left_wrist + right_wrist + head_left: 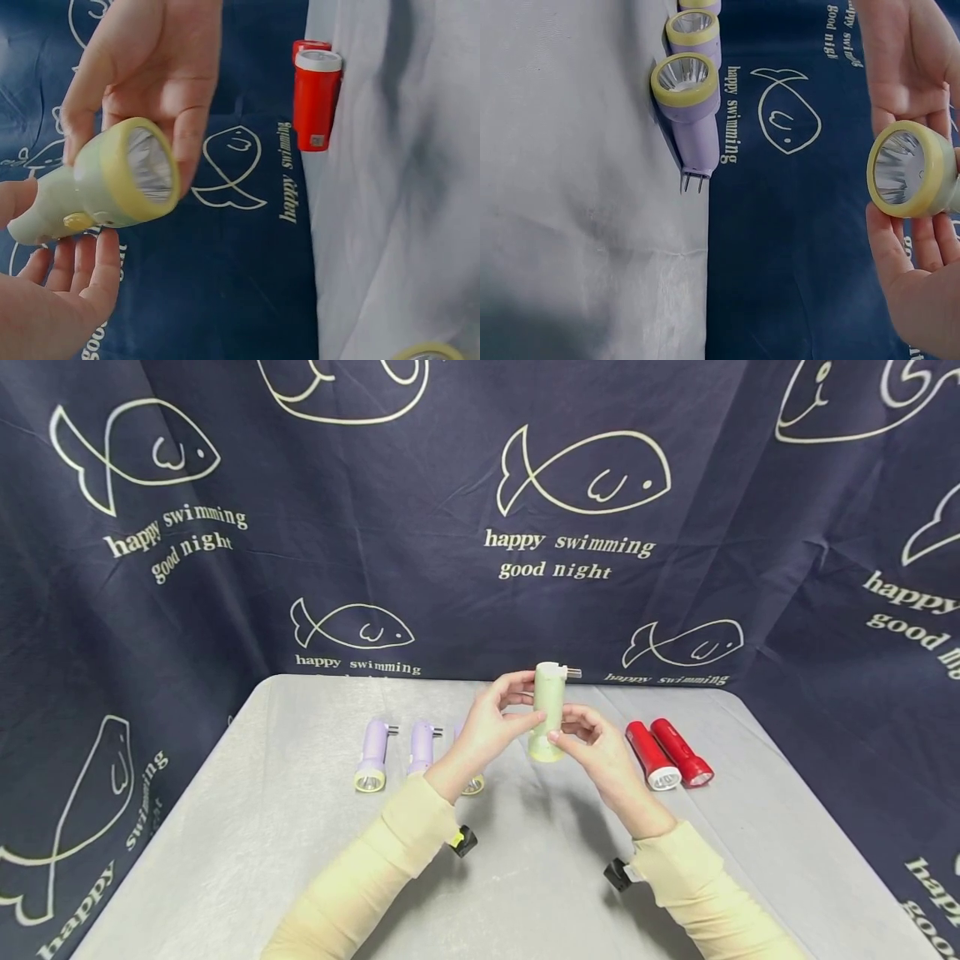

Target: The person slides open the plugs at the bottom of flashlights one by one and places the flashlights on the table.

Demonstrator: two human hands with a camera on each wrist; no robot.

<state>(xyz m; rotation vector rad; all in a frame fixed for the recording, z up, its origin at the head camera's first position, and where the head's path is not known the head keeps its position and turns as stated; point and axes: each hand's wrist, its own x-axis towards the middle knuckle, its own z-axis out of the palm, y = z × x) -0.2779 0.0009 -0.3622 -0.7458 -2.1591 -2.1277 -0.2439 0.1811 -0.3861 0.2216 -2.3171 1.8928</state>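
Both hands hold a pale green flashlight (550,697) upright above the table, its yellow-rimmed lamp end (124,176) down. Two metal plug prongs (573,673) stick out sideways at its top. My left hand (495,714) grips the body from the left, thumb in front and fingers behind. Lower down, near the lamp end, my right hand (600,747) pinches it from the right. In the left wrist view a yellow switch (78,221) shows on the flashlight's side. The right wrist view looks into its reflector (900,169).
Two purple flashlights, one at far left (372,756) and one beside it (422,747), stand with prongs out; a third (472,785) is partly behind my left arm. Two red flashlights, one white-rimmed (651,756) and one all red (682,752), lie at right on the grey-covered table (525,877). A dark fish-print curtain (450,485) hangs behind.
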